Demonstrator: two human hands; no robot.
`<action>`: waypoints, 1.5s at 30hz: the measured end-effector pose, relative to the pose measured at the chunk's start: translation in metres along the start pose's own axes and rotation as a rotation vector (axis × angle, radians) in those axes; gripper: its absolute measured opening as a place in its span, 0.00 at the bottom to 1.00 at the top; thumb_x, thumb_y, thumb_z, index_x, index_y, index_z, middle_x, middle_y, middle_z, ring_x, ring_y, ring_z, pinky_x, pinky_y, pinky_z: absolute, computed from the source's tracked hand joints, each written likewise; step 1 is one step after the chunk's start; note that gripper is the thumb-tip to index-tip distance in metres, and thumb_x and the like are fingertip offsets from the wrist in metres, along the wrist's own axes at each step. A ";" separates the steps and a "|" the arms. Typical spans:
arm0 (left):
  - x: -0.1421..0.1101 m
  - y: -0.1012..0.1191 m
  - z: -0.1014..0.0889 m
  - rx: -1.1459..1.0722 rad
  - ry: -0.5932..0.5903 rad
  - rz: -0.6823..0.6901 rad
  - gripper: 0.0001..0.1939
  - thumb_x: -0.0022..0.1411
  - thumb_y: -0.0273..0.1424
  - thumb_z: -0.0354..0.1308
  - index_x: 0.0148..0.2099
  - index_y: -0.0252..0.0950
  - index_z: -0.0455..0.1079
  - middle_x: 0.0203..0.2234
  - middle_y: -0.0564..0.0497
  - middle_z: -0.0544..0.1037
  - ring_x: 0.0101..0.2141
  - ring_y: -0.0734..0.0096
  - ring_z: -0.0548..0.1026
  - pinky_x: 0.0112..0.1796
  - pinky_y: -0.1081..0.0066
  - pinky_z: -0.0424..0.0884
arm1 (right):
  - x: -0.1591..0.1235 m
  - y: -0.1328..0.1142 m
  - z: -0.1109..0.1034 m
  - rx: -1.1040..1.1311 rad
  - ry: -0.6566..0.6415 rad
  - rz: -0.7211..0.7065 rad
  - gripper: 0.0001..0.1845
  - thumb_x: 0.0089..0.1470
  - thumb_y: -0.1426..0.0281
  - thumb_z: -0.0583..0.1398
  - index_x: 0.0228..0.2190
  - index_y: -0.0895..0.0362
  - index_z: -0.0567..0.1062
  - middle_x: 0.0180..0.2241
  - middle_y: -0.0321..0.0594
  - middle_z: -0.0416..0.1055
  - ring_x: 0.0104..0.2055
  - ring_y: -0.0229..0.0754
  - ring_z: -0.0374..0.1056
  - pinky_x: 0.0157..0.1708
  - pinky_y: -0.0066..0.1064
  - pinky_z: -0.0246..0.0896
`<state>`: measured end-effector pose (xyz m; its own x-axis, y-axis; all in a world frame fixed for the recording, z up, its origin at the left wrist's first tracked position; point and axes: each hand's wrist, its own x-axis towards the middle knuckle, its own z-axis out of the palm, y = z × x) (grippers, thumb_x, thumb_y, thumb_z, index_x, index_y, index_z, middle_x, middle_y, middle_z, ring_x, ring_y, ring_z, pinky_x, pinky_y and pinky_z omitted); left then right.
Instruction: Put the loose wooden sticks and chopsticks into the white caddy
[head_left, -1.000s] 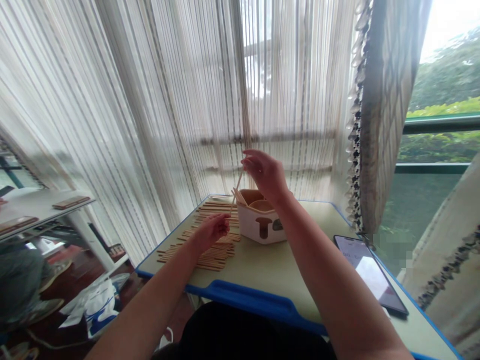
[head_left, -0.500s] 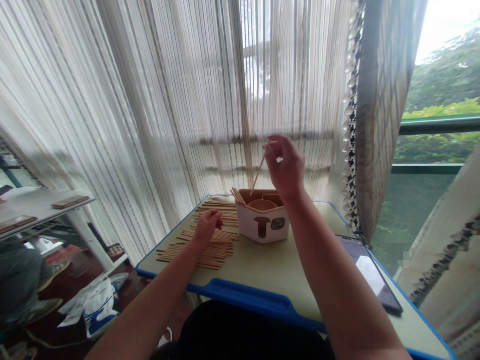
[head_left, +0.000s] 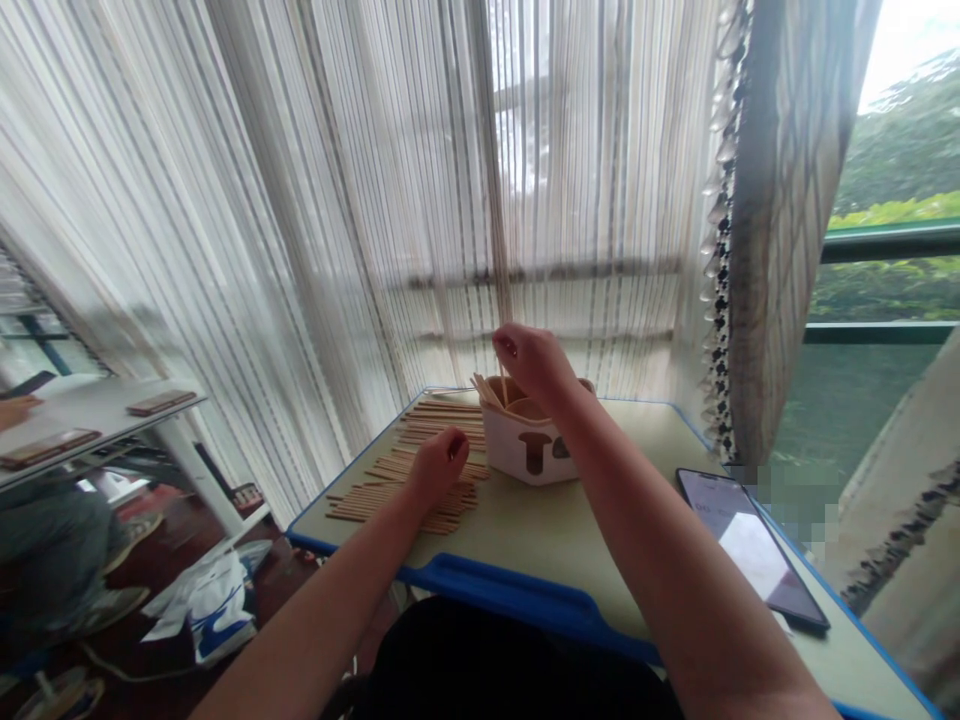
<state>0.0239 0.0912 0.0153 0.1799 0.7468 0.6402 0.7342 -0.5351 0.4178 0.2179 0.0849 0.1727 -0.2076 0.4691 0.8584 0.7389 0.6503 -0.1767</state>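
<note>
My right hand (head_left: pixel 536 360) is above a white box (head_left: pixel 517 450) with brown cut-out shapes on its front. Its fingers pinch the top of a thin wooden chopstick (head_left: pixel 504 390), whose lower end reaches into the box's opening. More chopsticks (head_left: pixel 484 388) lean together in the box's left corner. Curled closed, my left hand (head_left: pixel 441 465) rests over rows of loose chopsticks (head_left: pixel 405 500) left of the box. Whether anything is inside its fingers is hidden.
A phone (head_left: pixel 750 550) lies on the right side of the blue-edged table (head_left: pixel 525 550). At the left, another person's legs (head_left: pixel 60 550) show beneath a white table (head_left: pixel 97 410), near a plastic bag (head_left: pixel 210 610) on the floor. Sheer curtains (head_left: pixel 337 200) hang behind.
My right hand has come down and left, lowering the chopstick into the box near its left corner. My left hand has shifted slightly right over the loose chopsticks. The view has turned slightly left.
</note>
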 end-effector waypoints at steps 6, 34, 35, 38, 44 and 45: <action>0.000 0.001 -0.002 0.012 -0.015 0.001 0.07 0.58 0.31 0.49 0.32 0.35 0.66 0.22 0.54 0.68 0.24 0.75 0.64 0.27 0.75 0.59 | 0.000 0.001 0.000 0.059 0.179 0.015 0.11 0.56 0.69 0.51 0.32 0.57 0.72 0.27 0.39 0.71 0.29 0.36 0.64 0.31 0.28 0.55; 0.010 -0.007 0.004 0.044 -0.114 -0.021 0.07 0.59 0.31 0.48 0.32 0.36 0.66 0.23 0.53 0.70 0.25 0.75 0.66 0.29 0.75 0.59 | 0.001 0.012 0.043 0.035 -0.174 0.020 0.12 0.50 0.75 0.53 0.30 0.57 0.77 0.29 0.42 0.76 0.32 0.40 0.69 0.34 0.30 0.59; 0.011 -0.008 0.004 0.046 -0.121 -0.028 0.07 0.59 0.31 0.48 0.32 0.36 0.66 0.23 0.53 0.70 0.25 0.75 0.66 0.29 0.74 0.59 | 0.003 0.015 0.044 0.039 -0.165 0.024 0.13 0.50 0.76 0.53 0.30 0.57 0.77 0.30 0.42 0.76 0.32 0.40 0.70 0.35 0.31 0.59; 0.014 -0.012 0.005 0.062 -0.130 -0.047 0.08 0.60 0.31 0.47 0.33 0.36 0.66 0.24 0.52 0.71 0.26 0.74 0.66 0.30 0.74 0.60 | 0.006 0.024 0.050 0.060 -0.129 0.057 0.16 0.47 0.80 0.51 0.32 0.57 0.77 0.33 0.42 0.76 0.36 0.41 0.70 0.38 0.32 0.61; 0.019 -0.023 0.010 0.222 -0.254 -0.002 0.05 0.54 0.26 0.52 0.32 0.37 0.69 0.32 0.48 0.73 0.37 0.66 0.68 0.41 0.68 0.61 | 0.008 0.039 0.053 0.037 -0.174 0.122 0.21 0.44 0.82 0.52 0.36 0.54 0.76 0.37 0.41 0.75 0.38 0.42 0.69 0.38 0.35 0.63; 0.020 -0.024 0.011 0.256 -0.278 -0.003 0.05 0.54 0.26 0.52 0.32 0.37 0.69 0.33 0.47 0.73 0.39 0.65 0.68 0.42 0.67 0.61 | 0.009 0.040 0.050 0.030 -0.173 0.121 0.22 0.43 0.82 0.51 0.36 0.54 0.76 0.38 0.41 0.75 0.38 0.42 0.69 0.38 0.35 0.63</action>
<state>0.0176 0.1231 0.0108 0.3231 0.8456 0.4249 0.8684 -0.4433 0.2221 0.2132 0.1446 0.1490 -0.2278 0.6386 0.7350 0.7460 0.5996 -0.2897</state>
